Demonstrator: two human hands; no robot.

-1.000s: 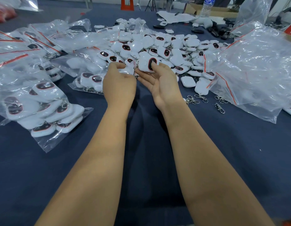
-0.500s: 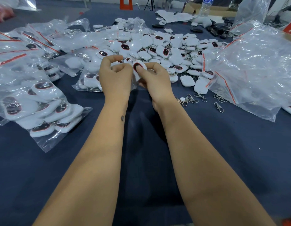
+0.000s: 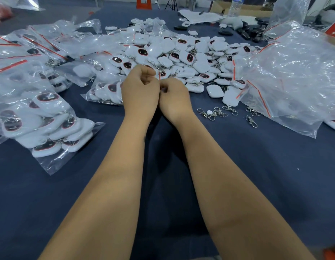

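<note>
Your left hand (image 3: pixel 139 91) and right hand (image 3: pixel 173 98) are curled and touching at the knuckles. Both pinch a red-strip bag (image 3: pixel 159 77) between them, just before the white keychain pile (image 3: pixel 181 53) on the blue table (image 3: pixel 238 156).

left hand (image 3: pixel 140 92), right hand (image 3: pixel 175 99) drawn together, fingers curled round white case (image 3: pixel 163 89)

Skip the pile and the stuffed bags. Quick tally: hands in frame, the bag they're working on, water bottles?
hands: 2 (left hand, right hand)
small bag with a red strip, pinched between them: 1
water bottle, far end: 1
Total: 4
The piled white cases overlap too much to count.
</note>
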